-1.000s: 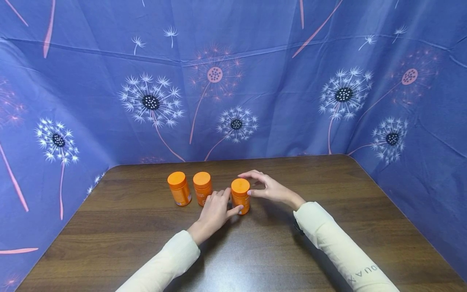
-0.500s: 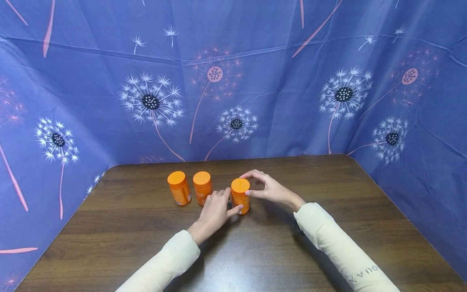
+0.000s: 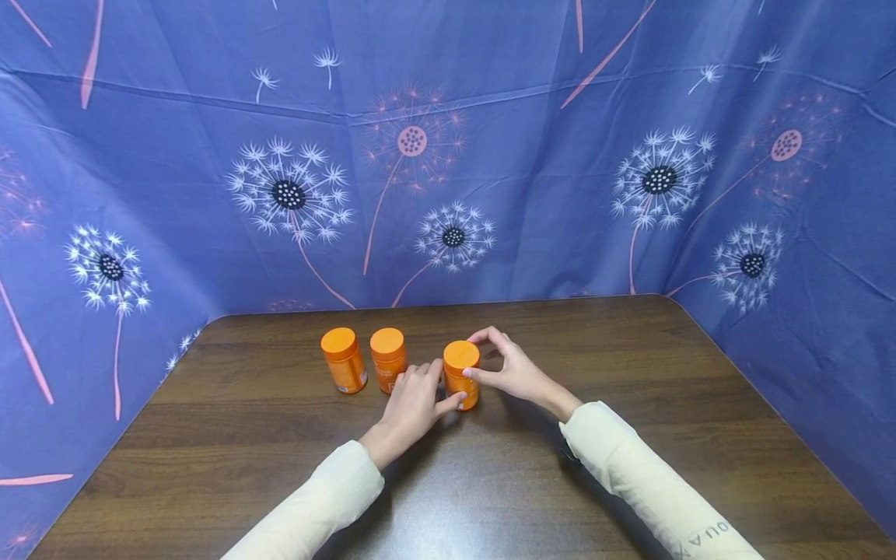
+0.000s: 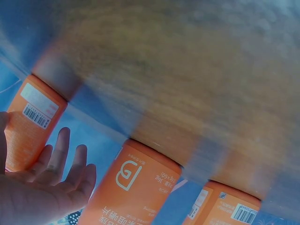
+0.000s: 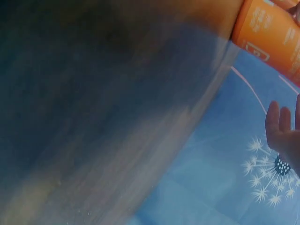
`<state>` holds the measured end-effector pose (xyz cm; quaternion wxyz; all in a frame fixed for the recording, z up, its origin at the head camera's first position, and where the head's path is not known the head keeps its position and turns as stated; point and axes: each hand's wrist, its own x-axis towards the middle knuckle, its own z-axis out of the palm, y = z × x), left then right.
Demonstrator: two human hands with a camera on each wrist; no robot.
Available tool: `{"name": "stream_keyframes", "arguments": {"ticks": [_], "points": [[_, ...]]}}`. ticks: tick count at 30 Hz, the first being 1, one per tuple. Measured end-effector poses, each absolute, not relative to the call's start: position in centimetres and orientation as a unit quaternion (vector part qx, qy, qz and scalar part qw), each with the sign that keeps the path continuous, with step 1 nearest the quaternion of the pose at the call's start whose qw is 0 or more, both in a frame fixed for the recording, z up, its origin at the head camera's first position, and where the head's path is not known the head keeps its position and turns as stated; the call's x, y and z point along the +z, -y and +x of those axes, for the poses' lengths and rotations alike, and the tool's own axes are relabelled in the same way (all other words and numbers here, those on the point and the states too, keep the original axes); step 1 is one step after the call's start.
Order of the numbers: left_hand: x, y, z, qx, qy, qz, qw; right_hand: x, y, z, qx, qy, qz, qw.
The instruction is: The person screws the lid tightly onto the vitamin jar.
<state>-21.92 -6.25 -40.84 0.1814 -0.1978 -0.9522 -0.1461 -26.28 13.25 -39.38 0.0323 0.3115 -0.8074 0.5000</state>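
Observation:
An orange plastic bottle [image 3: 456, 386] stands upright on the table with its orange lid [image 3: 461, 354] on. My left hand [image 3: 411, 406] holds the body low down, the thumb at the front and the fingers on the left side. From the right, my right hand [image 3: 519, 373] pinches the lid, thumb in front and index finger behind. The left wrist view looks upside down at this bottle's barcode label [image 4: 36, 116], beside the left fingers. Much of the right hand [image 5: 287, 140] lies outside the right wrist view, where the bottle [image 5: 265, 35] shows at the upper corner.
Two matching orange bottles stand to the left: one [image 3: 388, 359] right behind the left hand, the other [image 3: 344, 364] farther left. The brown wooden table [image 3: 574, 342] ends at the back against a blue dandelion-print cloth [image 3: 532, 194], which also hangs along both sides.
My right thumb has slid left across the front of the lid, and the right wrist has shifted slightly toward me. The left hand and all the bottles have stayed in place.

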Motion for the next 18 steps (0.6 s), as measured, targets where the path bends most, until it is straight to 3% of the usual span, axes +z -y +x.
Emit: {"name": "stream_keyframes", "arguments": {"ticks": [10, 18], "points": [[-40.81, 6.21, -21.94, -0.146, 0.952, -0.196, 0.184, -39.57, -12.63, -25.89, 0.496, 0.813, 0.296, 0.072], [-41.07, 6.23, -22.06, -0.145, 0.950, -0.199, 0.191, -39.46, -12.78, -26.06, 0.503, 0.809, 0.299, 0.050]]}}
